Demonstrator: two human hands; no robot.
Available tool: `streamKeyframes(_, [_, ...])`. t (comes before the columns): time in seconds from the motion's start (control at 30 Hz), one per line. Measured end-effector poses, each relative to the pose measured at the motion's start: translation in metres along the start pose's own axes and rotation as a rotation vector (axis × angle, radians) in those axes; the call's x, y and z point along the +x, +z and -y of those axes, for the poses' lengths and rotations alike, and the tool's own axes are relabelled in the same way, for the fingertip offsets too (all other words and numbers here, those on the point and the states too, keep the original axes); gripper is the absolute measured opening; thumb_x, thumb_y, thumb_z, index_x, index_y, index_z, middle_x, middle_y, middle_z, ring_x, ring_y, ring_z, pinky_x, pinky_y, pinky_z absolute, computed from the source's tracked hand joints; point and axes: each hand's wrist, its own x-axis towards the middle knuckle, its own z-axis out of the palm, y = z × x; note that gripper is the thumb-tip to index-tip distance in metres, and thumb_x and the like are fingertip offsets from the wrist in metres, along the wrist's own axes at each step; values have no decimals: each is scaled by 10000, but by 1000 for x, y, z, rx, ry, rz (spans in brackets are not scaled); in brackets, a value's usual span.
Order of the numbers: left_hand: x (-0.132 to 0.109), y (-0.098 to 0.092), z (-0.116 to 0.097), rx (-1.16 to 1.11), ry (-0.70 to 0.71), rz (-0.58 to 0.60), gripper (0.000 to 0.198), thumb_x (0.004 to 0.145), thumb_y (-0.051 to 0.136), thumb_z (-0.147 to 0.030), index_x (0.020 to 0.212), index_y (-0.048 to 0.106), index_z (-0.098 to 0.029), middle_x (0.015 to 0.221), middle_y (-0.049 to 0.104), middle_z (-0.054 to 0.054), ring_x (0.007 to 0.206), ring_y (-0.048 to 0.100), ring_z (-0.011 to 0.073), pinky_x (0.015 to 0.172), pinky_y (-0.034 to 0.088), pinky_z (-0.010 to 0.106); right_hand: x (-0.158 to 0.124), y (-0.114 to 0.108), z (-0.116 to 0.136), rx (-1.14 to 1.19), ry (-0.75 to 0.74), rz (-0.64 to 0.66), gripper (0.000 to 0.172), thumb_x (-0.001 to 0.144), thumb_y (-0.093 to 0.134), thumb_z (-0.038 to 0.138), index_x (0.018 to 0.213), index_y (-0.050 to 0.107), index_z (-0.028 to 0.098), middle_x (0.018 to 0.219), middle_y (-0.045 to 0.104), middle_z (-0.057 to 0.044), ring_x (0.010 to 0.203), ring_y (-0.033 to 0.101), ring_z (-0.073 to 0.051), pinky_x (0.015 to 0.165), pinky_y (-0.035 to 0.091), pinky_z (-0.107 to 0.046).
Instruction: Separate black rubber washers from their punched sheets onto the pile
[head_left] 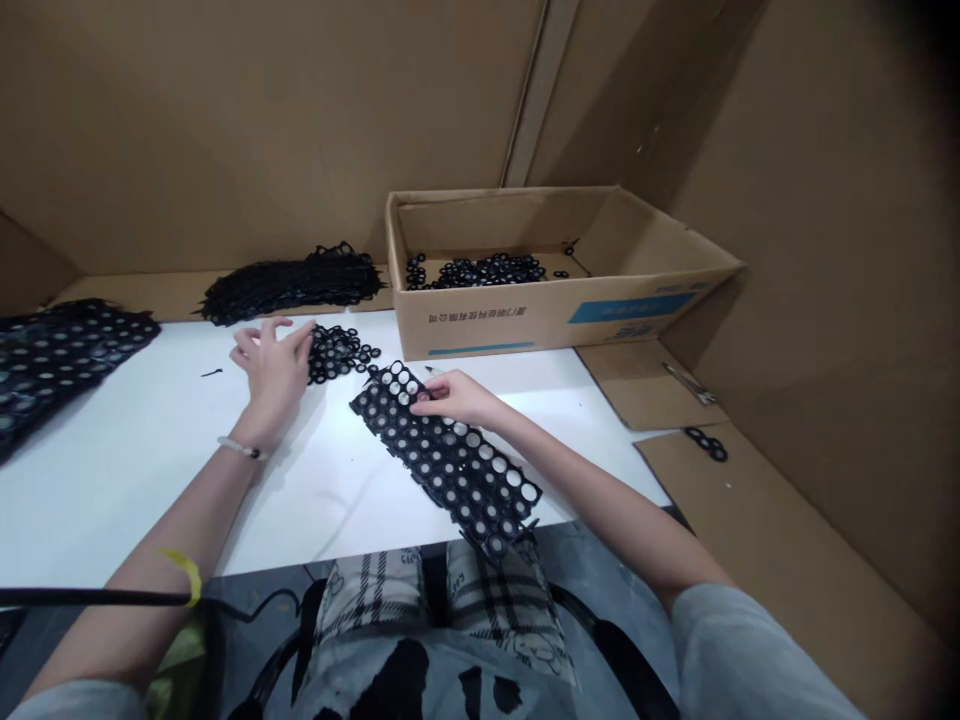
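Observation:
A black sheet of rubber-like rings point(442, 465) lies slantwise on the white tabletop, its near end reaching past the front edge. Round holes show white along its far end and right side, where rings are gone. My right hand point(461, 400) is closed at the upper right part of this sheet, thumb and fingers pinched together; whatever small piece is between the fingertips is hidden. To the left, my left hand point(274, 365) is held with fingers apart and slightly curled, beside a small heap of loose black rings point(337, 352).
Behind stands an open cardboard box point(487, 325) with many loose rings inside. A stack of black sheets point(292, 285) lies at the back, and another sheet pile point(67, 360) at far left. Tweezers point(690, 384) and joined rings point(706, 444) rest on cardboard at right.

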Motion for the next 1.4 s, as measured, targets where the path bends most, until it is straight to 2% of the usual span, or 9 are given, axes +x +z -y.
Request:
streamKeyframes(0.07, [-6, 4, -4, 80, 25, 90, 363, 935, 397, -330, 1201, 631, -250, 1362, 465, 151, 1155, 338, 413, 878, 254, 589, 0, -4, -1, -81, 58, 34, 208, 574, 739, 266, 723, 666, 140, 612, 569, 43, 609, 505, -111, 624, 382, -246])
streamKeyframes(0.17, [-12, 4, -15, 40, 114, 97, 384, 930, 411, -310, 1268, 573, -227, 1339, 484, 169, 1144, 366, 392, 880, 280, 561, 0, -8, 0, -175, 120, 18, 199, 575, 722, 228, 750, 681, 142, 576, 561, 48, 577, 495, -110, 596, 371, -246])
streamKeyframes(0.27, [-16, -3, -28, -179, 398, 207, 247, 928, 437, -298, 1020, 649, -213, 1042, 642, 110, 999, 483, 283, 877, 340, 458, -1, -7, 3, -157, 53, 34, 182, 617, 707, 277, 723, 656, 137, 574, 547, 48, 567, 474, -100, 578, 347, -238])
streamKeyframes(0.4, [-27, -10, -46, -324, 726, 497, 235, 890, 533, -379, 750, 577, -196, 740, 615, 42, 788, 502, 210, 769, 375, 365, 0, 2, 6, 8, -66, 105, 276, 657, 706, 380, 750, 637, 130, 610, 546, 44, 586, 467, -100, 583, 356, -236])
streamKeyframes(0.53, [-37, -8, -58, -313, 711, 585, 328, 871, 557, -470, 714, 508, -187, 720, 568, 37, 754, 483, 201, 688, 367, 329, 0, 5, 7, 62, -181, 189, 327, 695, 701, 423, 812, 659, 120, 702, 604, 13, 670, 517, -127, 651, 405, -252])
streamKeyframes(0.63, [-38, -7, -59, -304, 703, 615, 314, 933, 460, -415, 721, 497, -187, 735, 550, 41, 763, 475, 201, 688, 369, 330, 0, 4, 7, 27, -207, 213, 328, 714, 692, 428, 825, 661, 120, 728, 613, 5, 696, 527, -139, 676, 416, -261])
streamKeyframes(0.83, [-35, -5, -57, -267, 752, 634, 266, 951, 351, -233, 748, 518, -193, 741, 566, 44, 797, 463, 214, 738, 365, 359, 2, 5, -1, -113, -229, 174, 308, 741, 665, 431, 719, 604, 130, 684, 558, 14, 664, 480, -129, 659, 391, -254])
streamKeyframes(1.07, [-35, -8, -59, -291, 635, 630, 327, 921, 463, -430, 692, 484, -196, 708, 546, 33, 763, 478, 210, 685, 371, 339, -2, 7, 5, -187, -317, 174, 294, 819, 579, 426, 707, 538, 157, 685, 504, 21, 669, 428, -129, 636, 356, -246])
streamKeyframes(1.4, [-36, -3, -58, -374, 667, 703, 352, 989, 287, -338, 776, 527, -192, 767, 540, 51, 782, 461, 216, 712, 382, 363, -3, 7, 7, -266, -362, 144, 214, 847, 565, 348, 755, 479, 174, 754, 534, 3, 716, 476, -148, 683, 375, -273])
